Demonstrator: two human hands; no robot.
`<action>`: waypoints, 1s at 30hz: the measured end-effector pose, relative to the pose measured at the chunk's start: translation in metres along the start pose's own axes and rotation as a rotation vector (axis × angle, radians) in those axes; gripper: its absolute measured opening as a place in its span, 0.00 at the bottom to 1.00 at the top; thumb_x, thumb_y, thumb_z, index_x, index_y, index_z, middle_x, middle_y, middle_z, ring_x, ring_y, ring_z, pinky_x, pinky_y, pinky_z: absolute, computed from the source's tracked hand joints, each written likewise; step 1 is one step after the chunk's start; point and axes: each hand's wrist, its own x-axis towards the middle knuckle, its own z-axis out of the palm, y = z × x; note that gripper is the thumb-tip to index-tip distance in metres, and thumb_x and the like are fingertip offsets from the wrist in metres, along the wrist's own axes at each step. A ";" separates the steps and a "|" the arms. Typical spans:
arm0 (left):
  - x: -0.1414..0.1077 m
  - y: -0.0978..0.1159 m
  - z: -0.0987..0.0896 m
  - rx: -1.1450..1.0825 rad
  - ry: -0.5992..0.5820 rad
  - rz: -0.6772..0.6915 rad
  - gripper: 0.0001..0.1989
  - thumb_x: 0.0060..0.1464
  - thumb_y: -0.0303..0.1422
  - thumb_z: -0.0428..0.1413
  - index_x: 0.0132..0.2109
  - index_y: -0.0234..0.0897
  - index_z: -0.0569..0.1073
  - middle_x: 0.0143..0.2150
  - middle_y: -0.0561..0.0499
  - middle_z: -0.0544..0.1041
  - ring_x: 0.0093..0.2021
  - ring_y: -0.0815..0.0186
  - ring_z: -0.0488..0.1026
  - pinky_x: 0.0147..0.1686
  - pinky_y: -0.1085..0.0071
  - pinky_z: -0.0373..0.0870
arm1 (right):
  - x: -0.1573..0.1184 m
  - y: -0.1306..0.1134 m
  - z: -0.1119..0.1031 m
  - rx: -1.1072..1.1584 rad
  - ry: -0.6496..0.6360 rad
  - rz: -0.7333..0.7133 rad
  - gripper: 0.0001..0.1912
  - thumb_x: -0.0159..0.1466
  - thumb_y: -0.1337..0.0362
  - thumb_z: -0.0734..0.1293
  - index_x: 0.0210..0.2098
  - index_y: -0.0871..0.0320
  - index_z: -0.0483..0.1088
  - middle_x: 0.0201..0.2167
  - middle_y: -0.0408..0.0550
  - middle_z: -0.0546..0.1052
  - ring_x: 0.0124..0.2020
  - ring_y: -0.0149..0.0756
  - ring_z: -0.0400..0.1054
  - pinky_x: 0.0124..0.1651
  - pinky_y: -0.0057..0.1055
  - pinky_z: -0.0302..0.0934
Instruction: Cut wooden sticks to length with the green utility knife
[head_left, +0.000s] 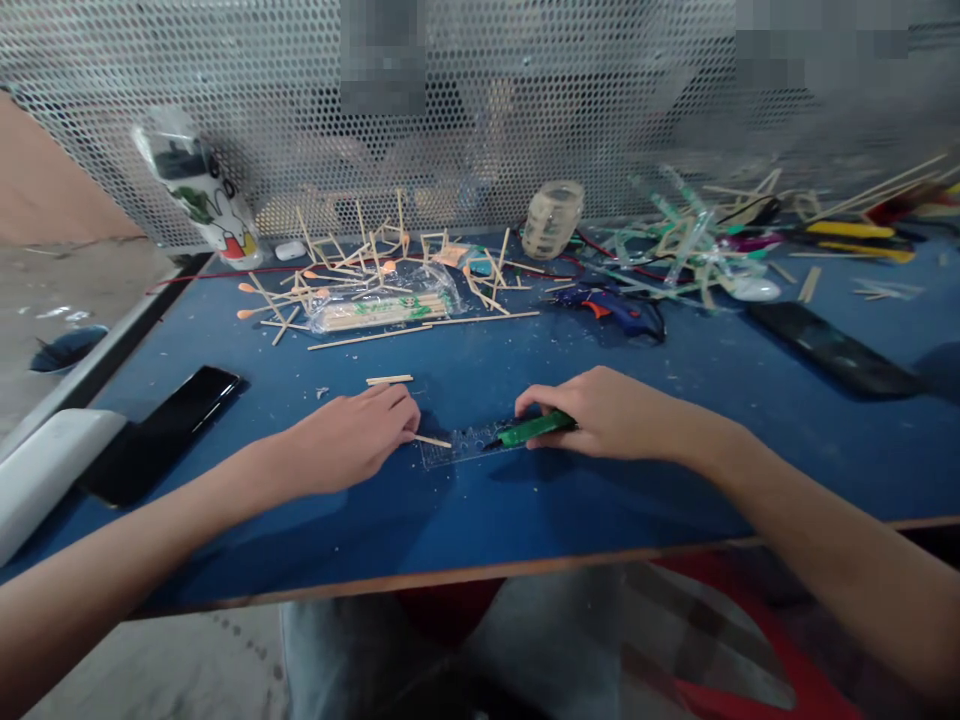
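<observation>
My left hand [365, 432] is closed on a thin wooden stick [433, 441], whose free end lies over a clear plastic ruler [457, 452]. In my right hand [592, 410] is a green utility knife [536, 428], its dark tip pointing left above the ruler. The two hands are apart, one at each end of the ruler. Short cut sticks [389, 380] lie on the blue table [450, 530] just beyond my left hand.
Behind lie a bag of sticks [382, 310], joined stick pieces [360, 255], a blue glue gun [615, 312] and a round stick-built holder [553, 220]. Phones [169, 430] [832, 350] flank my arms. A bottle [214, 205] stands by the perforated metal panel [480, 120].
</observation>
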 end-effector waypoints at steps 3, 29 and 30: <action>-0.008 -0.014 -0.006 -0.163 -0.022 0.047 0.12 0.76 0.35 0.43 0.50 0.38 0.70 0.51 0.47 0.75 0.46 0.64 0.73 0.42 0.71 0.67 | 0.003 0.015 -0.002 -0.094 0.018 0.018 0.16 0.67 0.52 0.68 0.50 0.50 0.77 0.29 0.43 0.81 0.30 0.38 0.73 0.34 0.31 0.53; 0.014 -0.031 0.015 -0.616 -0.056 0.370 0.05 0.70 0.32 0.59 0.46 0.42 0.80 0.45 0.47 0.84 0.46 0.65 0.77 0.53 0.68 0.67 | 0.050 0.002 0.017 -0.089 0.132 -0.506 0.21 0.77 0.49 0.58 0.43 0.54 0.77 0.29 0.42 0.80 0.28 0.32 0.71 0.31 0.32 0.48; 0.013 -0.030 0.016 -0.598 -0.059 0.359 0.04 0.69 0.32 0.59 0.46 0.43 0.80 0.45 0.49 0.84 0.46 0.65 0.78 0.53 0.68 0.66 | 0.050 0.003 0.018 -0.138 0.159 -0.512 0.22 0.78 0.49 0.57 0.42 0.54 0.76 0.28 0.42 0.80 0.27 0.32 0.71 0.30 0.32 0.47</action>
